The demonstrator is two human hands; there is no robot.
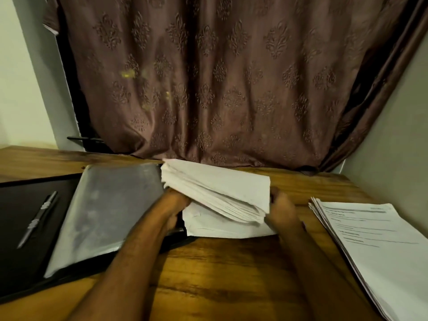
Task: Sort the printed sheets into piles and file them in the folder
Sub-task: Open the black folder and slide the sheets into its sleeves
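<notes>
Wooden desk (231, 274), brown curtain (220, 77) at 12 o'clock. I note left hand (172, 206) and right hand (281, 206) gripping a sheet stack (215, 188) (blurred); open folder (18, 228) at 9.

printed sheets (375, 237), lines too blurred to read

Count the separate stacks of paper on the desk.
3: a lifted stack gripped by both hands, a flat stack beneath it, and a printed pile at right.

Two bare forearms, no sleeves, hairy, ringless hands (281, 208)
</notes>
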